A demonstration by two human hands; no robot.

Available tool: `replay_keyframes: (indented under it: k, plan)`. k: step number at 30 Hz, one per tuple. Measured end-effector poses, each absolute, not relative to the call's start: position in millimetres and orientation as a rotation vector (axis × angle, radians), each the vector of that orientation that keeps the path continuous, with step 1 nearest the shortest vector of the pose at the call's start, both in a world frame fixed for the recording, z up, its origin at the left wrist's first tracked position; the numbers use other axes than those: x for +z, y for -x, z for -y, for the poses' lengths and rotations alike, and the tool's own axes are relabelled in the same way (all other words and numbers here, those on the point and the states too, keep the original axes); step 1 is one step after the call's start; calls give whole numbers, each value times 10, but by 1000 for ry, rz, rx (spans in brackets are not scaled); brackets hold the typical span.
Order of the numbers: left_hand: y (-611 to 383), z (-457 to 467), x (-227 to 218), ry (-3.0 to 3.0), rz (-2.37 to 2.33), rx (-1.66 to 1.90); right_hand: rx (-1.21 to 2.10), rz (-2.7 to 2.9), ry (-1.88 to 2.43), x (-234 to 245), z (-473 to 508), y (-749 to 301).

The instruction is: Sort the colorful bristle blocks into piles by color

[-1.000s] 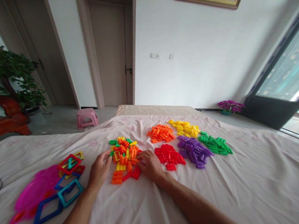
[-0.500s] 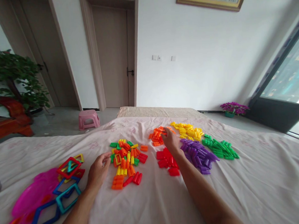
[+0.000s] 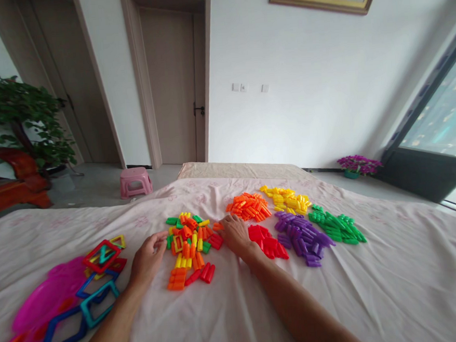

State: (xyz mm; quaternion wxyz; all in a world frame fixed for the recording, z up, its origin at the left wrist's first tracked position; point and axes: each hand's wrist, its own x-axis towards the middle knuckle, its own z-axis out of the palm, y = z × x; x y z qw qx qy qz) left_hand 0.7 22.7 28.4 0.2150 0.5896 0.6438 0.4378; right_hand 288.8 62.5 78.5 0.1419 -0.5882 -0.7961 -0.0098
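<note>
A mixed pile of plastic building blocks [image 3: 193, 236] in red, orange, yellow and green lies on the cloth. At its left edge my left hand [image 3: 150, 252] rests with fingers loosely bent and apart, holding nothing. Over at the pile's right side, the fingers of my right hand [image 3: 236, 235] close on an orange building block [image 3: 218, 226]; part of the grip is hidden. Beyond and beside that hand are single-colour heaps: orange blocks [image 3: 249, 206], red blocks [image 3: 267, 241], purple blocks [image 3: 301, 236], yellow blocks [image 3: 286, 199] and green blocks [image 3: 337, 225].
Left of my left arm lie a pink plastic tray [image 3: 45, 301] and several coloured frame-shaped tiles [image 3: 63, 332]. The pale patterned cloth [image 3: 207, 323] has folds. Past it stand a pink stool [image 3: 135, 181], a potted plant [image 3: 21, 117] and purple flowers [image 3: 358, 163].
My right hand has moved left and nearer, from the orange heap to an orange block beside the mixed pile. The red heap has shifted slightly right. My left hand stays almost still.
</note>
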Motion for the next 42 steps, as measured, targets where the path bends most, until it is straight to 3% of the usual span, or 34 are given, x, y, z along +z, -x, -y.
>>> replay_keyframes:
  k: [9, 26, 32, 38, 42]
  plan:
    - [26, -272, 213, -1639, -1757, 1232, 99, 2195, 1628, 816, -648, -3022]
    - [26, -270, 187, -1647, -1774, 1205, 49, 1645, 2139, 1056, -866, -3840]
    - [13, -261, 216, -1674, -1785, 1185, 52, 1685, 1940, 1078, -848, -3727]
    - [3, -273, 209, -1684, -1780, 1217, 276, 2032, 1538, 1155, -638, -3270]
    - [17, -282, 181, -1678, -1759, 1242, 307, 2268, 1556, 1132, -471, -3022]
